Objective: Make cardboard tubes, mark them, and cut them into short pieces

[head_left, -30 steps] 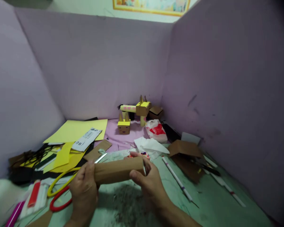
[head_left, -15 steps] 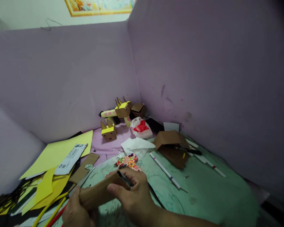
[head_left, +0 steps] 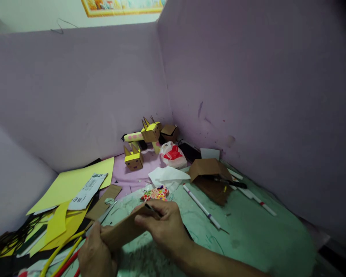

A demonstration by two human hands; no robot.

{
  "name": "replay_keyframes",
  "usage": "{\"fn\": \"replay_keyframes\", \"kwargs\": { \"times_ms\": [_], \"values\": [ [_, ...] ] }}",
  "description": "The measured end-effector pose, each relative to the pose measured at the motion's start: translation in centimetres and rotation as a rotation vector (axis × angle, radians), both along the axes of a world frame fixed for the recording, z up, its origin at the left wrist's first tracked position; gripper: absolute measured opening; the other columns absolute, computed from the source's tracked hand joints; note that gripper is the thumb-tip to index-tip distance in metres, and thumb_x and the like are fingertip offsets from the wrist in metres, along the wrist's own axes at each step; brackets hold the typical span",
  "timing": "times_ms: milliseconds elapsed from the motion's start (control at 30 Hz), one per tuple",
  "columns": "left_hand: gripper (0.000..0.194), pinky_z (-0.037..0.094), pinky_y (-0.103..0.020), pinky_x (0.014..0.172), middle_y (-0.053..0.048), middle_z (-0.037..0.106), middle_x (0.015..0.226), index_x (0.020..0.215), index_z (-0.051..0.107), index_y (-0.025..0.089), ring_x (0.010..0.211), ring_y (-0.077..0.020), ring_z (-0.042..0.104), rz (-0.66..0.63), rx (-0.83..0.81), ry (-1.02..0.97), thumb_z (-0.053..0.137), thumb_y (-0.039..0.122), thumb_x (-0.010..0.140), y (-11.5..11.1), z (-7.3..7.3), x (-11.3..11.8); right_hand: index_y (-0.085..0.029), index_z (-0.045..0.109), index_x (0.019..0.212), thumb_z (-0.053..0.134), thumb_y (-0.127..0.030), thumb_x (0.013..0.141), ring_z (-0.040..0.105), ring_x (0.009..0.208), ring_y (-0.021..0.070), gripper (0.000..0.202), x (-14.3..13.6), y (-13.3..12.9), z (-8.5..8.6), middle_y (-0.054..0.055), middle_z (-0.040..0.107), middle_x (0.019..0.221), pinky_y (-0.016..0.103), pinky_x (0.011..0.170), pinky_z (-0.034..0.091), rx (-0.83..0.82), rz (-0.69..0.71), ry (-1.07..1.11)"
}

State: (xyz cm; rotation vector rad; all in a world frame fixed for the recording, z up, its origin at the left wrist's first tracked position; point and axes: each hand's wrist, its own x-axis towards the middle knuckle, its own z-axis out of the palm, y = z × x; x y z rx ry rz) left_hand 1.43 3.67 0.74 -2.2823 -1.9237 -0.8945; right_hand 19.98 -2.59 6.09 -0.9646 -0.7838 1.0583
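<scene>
cardboard tube: brown piece held slantwise above the green table cover, between both hands; right end dark, looks open
left hand: gripping the near end, fingers wrapped, mostly hidden underneath
right hand: pinching the far end, thumb on the near face, fingers behind
step on tube: likely shaping or checking the open end; inside not visible, can't confirm
next move on tube: probably calls for a steady left grip and light right-hand pressure, so the wall doesn't crease
scissors: yellow-and-red handles just beside left hand; contact unclear
floral piece: red-patterned, just beyond right hand
white marker: lying right of the hands
tissue: crumpled beyond floral piece
cardboard head: yellow-topped, eared, farther back
</scene>
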Motion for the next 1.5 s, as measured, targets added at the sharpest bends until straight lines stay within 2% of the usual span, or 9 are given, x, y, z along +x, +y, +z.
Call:
{"fn": "replay_keyframes", "kwargs": {
  "times_ms": [200,433,533,600,700,867,1033,1167,1500],
  "values": [
    [0.036,0.045,-0.035,0.056,-0.005,0.057,0.073,0.105,0.039,0.015,0.06,-0.027,0.059,-0.09,0.232,0.408,0.047,0.016,0.07,0.1,-0.2,-1.2,-0.019,0.075,0.068,0.073,-0.027,0.056,0.059,0.069,0.0199,0.015,0.8,0.5,0.1,0.002,0.069,0.067,0.029,0.065,0.044,-0.077,-0.069,-0.106],
    [0.033,0.043,-0.035,0.052,-0.006,0.057,0.068,0.097,0.042,0.016,0.056,-0.0267,0.058,-0.139,0.339,0.287,0.046,0.011,0.065,-0.6,1.6,-0.2,-0.017,0.059,0.055,0.065,-0.028,0.06,0.044,0.055,0.013,0.013,1.5,0.4,-0.6,-0.002,0.051,0.053,0.027,0.055,0.034,0.014,-0.062,-0.188],
    [0.012,0.046,-0.036,0.058,-0.004,0.06,0.067,0.084,0.047,0.021,0.058,-0.0241,0.058,-0.086,0.322,0.067,0.042,0.014,0.077,-0.4,2.8,-0.5,-0.018,0.064,0.069,0.071,-0.028,0.057,0.056,0.067,0.0169,0.017,2.0,0.7,-1.0,0.001,0.061,0.067,0.03,0.064,0.041,0.023,0.105,-0.173],
    [0.02,0.047,-0.036,0.063,-0.003,0.063,0.068,0.075,0.049,0.022,0.062,-0.0223,0.061,-0.052,0.339,-0.067,0.034,0.016,0.087,-0.3,3.3,-0.8,-0.018,0.064,0.094,0.08,-0.031,0.051,0.063,0.09,0.0234,0.048,2.2,1.0,-1.4,0.007,0.068,0.093,0.035,0.078,0.045,-0.008,0.263,-0.128],
    [0.033,0.049,-0.03,0.066,-0.001,0.064,0.068,0.068,0.052,0.022,0.067,-0.0177,0.062,-0.119,0.347,-0.36,0.032,0.02,0.094,-0.9,3.3,-0.8,-0.017,0.054,0.116,0.086,-0.041,0.044,0.06,0.109,0.0299,0.082,2.3,0.9,-2.4,0.017,0.062,0.118,0.043,0.093,0.044,-0.155,0.422,-0.113],
    [0.032,0.049,-0.026,0.063,0.001,0.061,0.07,0.071,0.053,0.021,0.065,-0.0129,0.06,-0.368,0.356,-0.535,0.035,0.022,0.097,-3.0,1.3,-1.2,-0.015,0.062,0.115,0.086,-0.03,0.049,0.063,0.103,0.0288,0.072,2.2,-1.4,-3.0,0.014,0.067,0.112,0.043,0.093,0.045,-0.278,0.66,-0.388],
    [0.023,0.051,-0.029,0.063,-0.002,0.062,0.077,0.078,0.055,0.022,0.072,-0.0165,0.062,-0.533,0.271,-0.544,0.039,0.027,0.095,-4.3,0.3,-2.1,-0.019,0.069,0.106,0.082,-0.029,0.059,0.06,0.081,0.0202,0.05,2.0,-2.9,-2.3,0.001,0.067,0.088,0.029,0.07,0.047,-0.245,0.83,-0.677],
    [0.019,0.048,-0.025,0.064,0.0,0.061,0.079,0.079,0.054,0.021,0.072,-0.0133,0.06,-0.583,0.255,-0.544,0.041,0.016,0.093,-4.0,1.0,-2.0,-0.018,0.07,0.098,0.072,-0.031,0.072,0.054,0.069,0.0147,0.03,1.5,-3.0,-2.6,-0.001,0.062,0.076,0.025,0.059,0.042,-0.151,0.805,-0.716],
    [0.005,0.051,-0.025,0.065,-0.002,0.065,0.084,0.087,0.056,0.021,0.075,-0.0152,0.063,-0.805,-0.191,-0.287,0.051,0.02,0.086,-4.2,3.4,-2.1,-0.017,0.069,0.11,0.073,-0.025,0.071,0.062,0.081,0.0214,0.04,2.9,-2.9,-2.1,0.008,0.069,0.096,0.035,0.072,0.049,0.001,0.578,-0.944]
  ]
}}
